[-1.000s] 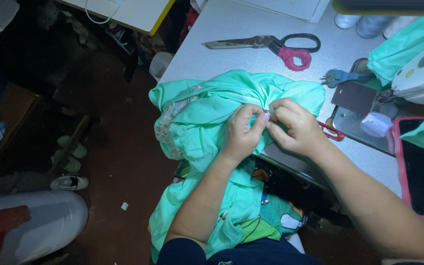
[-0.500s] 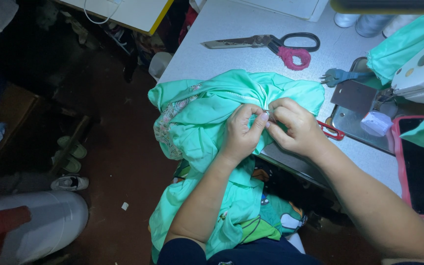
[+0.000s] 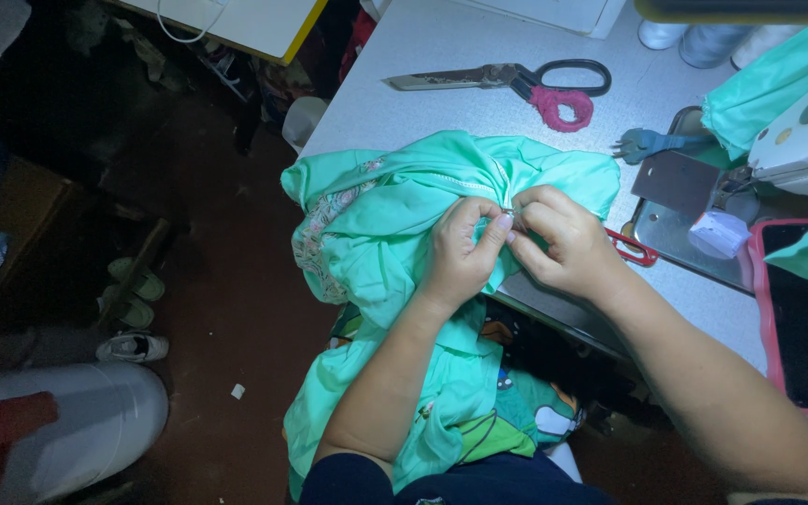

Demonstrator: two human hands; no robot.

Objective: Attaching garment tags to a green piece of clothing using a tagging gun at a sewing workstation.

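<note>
A pale grey work table (image 3: 423, 75) carries everything. Beyond the hands lie long steel tailor's scissors with one handle wrapped in pink yarn (image 3: 516, 79). Under the hands, bunched mint-green fabric (image 3: 395, 215) spills over the table's edge. To the right of the hands sit a small blue thread snipper (image 3: 647, 145) and a white sewing machine (image 3: 801, 140).

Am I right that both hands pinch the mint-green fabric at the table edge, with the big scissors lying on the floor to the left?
Not quite. Both the left hand and right hand do pinch the mint-green fabric at the table edge, but the big scissors lie on the grey table beyond the fabric, not on the floor. The head view shows it.
</note>
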